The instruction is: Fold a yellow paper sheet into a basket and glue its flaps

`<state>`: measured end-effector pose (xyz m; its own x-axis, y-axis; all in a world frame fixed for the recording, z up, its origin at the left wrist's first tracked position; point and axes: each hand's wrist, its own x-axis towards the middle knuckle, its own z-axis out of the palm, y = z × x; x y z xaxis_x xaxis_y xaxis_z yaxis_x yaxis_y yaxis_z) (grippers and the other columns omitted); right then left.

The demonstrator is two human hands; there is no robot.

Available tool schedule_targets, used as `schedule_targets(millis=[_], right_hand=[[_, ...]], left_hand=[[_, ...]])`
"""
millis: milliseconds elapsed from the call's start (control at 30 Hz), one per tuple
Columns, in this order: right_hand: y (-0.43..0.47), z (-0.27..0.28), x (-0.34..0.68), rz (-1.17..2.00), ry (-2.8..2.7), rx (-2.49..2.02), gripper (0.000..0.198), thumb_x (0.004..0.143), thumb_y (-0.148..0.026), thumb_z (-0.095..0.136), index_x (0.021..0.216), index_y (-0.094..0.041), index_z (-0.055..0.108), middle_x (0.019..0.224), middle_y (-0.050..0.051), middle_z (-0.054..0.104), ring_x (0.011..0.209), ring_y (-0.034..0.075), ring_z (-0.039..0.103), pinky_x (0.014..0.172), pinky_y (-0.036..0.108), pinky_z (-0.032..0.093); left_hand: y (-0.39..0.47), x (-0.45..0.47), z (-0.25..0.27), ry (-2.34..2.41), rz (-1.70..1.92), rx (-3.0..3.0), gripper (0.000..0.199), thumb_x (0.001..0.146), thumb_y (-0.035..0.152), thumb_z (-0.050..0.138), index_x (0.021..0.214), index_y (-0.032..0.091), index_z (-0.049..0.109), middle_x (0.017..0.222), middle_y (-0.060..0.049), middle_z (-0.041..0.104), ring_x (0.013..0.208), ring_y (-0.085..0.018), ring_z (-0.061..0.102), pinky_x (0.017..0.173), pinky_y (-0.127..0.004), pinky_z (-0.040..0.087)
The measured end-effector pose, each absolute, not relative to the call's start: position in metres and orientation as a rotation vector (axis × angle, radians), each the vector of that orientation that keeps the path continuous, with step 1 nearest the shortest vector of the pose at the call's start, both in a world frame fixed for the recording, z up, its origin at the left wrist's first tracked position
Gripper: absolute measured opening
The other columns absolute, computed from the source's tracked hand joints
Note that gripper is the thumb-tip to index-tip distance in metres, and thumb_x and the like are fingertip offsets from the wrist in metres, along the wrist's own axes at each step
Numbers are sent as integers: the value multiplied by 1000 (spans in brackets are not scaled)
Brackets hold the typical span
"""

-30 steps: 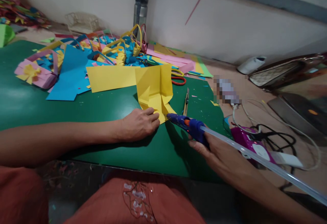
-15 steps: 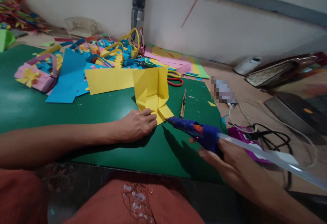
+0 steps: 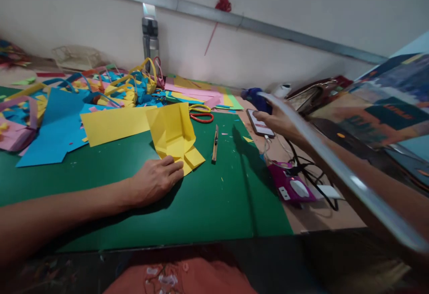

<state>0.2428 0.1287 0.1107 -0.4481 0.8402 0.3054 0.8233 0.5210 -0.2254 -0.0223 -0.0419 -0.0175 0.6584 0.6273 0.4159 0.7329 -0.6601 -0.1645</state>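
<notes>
My left hand [image 3: 154, 179] lies flat on the green mat [image 3: 201, 204], fingertips pressing the near corner of a folded yellow paper [image 3: 174, 133]. My right hand [image 3: 279, 122] is stretched out to the right past the mat's edge, gripping a blue glue gun [image 3: 256, 98] with a long clear glue stick [image 3: 335, 169] running back toward me. The gun hovers above a phone [image 3: 259, 126] lying on the floor.
A craft knife [image 3: 215, 143] lies right of the folded paper. Red-and-yellow scissors [image 3: 201, 114], yellow sheet [image 3: 114, 126], blue sheet [image 3: 55, 126] and a heap of paper baskets [image 3: 127, 84] fill the mat's far side. A purple charger block [image 3: 290, 186] with cables sits right.
My right hand swung the glue gun away from the yellow paper's corner, up and to the right over the phone. My left hand stayed on the paper. The head camera turned right.
</notes>
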Motion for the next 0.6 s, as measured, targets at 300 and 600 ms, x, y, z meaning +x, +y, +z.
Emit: schedule_targets(millis=[300, 600], right_hand=[[178, 75, 257, -213, -2700, -1536, 57, 66, -10, 48, 123, -6, 45, 108, 21, 61, 95, 32, 56, 75, 39, 42], [180, 60, 270, -214, -2833, -1491, 61, 67, -11, 48, 127, -12, 40, 102, 15, 64, 88, 28, 60, 71, 36, 43]], left_hand=[[-42, -21, -21, -1091, -571, -2603, 23, 89, 14, 36, 98, 14, 58, 103, -8, 63, 78, -17, 55, 63, -28, 47], [-42, -21, -22, -1091, -649, -2636, 24, 89, 14, 36, 100, 13, 57, 104, -8, 63, 78, -18, 56, 64, -29, 49]])
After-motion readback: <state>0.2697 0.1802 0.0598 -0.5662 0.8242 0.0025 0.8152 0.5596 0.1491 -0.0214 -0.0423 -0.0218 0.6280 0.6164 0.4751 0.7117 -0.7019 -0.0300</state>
